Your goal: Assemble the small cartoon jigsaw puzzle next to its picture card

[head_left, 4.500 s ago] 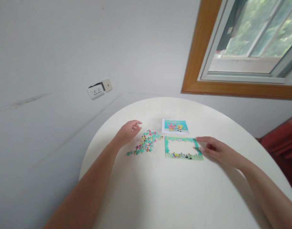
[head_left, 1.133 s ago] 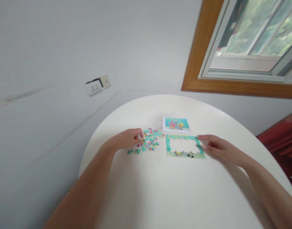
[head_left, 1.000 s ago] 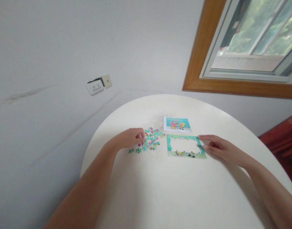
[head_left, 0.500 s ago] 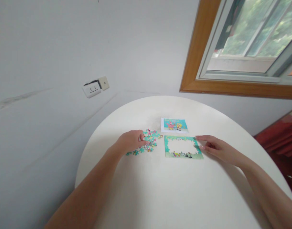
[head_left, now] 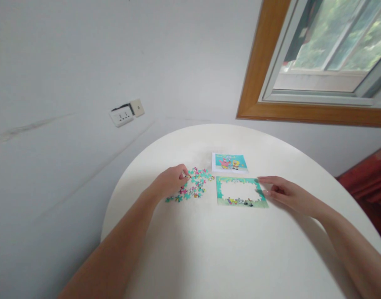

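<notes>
A pile of small loose puzzle pieces [head_left: 195, 186], teal, pink and yellow, lies on the round white table [head_left: 227, 249]. My left hand [head_left: 170, 181] rests at the pile's left edge with its fingertips pinched together among the pieces; what it pinches is too small to make out. To the right lies a puzzle frame [head_left: 241, 191] with a green border assembled and a blank white middle. My right hand [head_left: 282, 193] lies at the frame's right edge, fingers partly curled and touching it, holding nothing. A colourful reference picture card [head_left: 229, 162] lies just behind the frame.
The table stands against a white wall with a socket plate [head_left: 126, 113] at the left. A wooden-framed window [head_left: 318, 66] is at the upper right. Something red [head_left: 369, 178] stands beyond the table's right edge.
My left hand came down from above the pile onto its left edge and has been picking among the pieces, its fingers now pinched. My right hand has stayed at the frame.
</notes>
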Available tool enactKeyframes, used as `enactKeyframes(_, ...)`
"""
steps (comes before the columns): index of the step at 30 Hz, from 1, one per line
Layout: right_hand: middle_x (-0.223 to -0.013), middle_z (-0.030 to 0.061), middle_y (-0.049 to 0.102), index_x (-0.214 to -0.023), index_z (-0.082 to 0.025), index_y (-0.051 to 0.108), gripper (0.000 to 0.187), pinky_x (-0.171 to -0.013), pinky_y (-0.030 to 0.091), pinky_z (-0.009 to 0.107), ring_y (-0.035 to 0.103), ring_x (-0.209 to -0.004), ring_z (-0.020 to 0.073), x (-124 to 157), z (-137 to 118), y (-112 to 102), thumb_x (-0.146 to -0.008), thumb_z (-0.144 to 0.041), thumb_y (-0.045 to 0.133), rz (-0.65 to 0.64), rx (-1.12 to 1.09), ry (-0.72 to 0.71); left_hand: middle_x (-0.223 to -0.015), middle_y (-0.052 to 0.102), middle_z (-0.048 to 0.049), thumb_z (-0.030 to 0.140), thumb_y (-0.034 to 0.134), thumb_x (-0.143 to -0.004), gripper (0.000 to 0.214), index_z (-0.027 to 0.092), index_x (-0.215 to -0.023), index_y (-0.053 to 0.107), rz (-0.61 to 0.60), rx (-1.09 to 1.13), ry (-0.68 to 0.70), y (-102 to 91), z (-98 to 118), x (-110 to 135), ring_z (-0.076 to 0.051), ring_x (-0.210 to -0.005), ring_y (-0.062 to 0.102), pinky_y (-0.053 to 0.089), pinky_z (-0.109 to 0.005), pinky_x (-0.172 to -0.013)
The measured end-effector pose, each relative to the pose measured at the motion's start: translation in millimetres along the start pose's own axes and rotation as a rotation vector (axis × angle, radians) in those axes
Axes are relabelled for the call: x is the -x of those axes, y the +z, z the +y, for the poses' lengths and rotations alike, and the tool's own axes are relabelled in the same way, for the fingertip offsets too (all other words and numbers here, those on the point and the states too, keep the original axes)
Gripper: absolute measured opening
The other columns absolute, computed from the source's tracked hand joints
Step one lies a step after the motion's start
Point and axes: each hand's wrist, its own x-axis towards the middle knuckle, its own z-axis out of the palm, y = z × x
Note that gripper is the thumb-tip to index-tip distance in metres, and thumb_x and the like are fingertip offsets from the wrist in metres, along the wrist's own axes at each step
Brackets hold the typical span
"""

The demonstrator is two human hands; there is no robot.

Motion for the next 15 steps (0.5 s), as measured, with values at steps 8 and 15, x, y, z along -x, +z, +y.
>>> enactKeyframes(8,-0.111,0.0106,0.065,-0.125,-0.022,0.061,0.066,-0.061,0.045,0.029,0.052,-0.069,0.0144,0.2,3.0,-0.5,-0.077,-0.066,0.059,-0.006,0.025,0.01,-0.074,0.06,-0.0003,0.019,0.049,-0.082,0.014,0.019,-0.091,0.059,0.089,-0.011,-0.034,0.0,-8.5,-7.5,-0.015,-0.068,0.055,0.038,-0.025,-0.063)
enactKeyframes(15,-0.115,0.0107,0.063,-0.127,-0.022,0.058,0.061,-0.059,0.044,0.028,0.052,-0.07,0.0147,-0.4,3.5,-0.3,-0.081,-0.062,0.056,-0.028,0.019,-0.002,-0.071,0.06,0.0008,0.013,0.047,-0.077,0.024,0.018,-0.093,0.063,0.078,0.011,-0.056,-6.0,-11.6,-5.1,-0.014,-0.064,0.054,0.037,-0.024,-0.061)
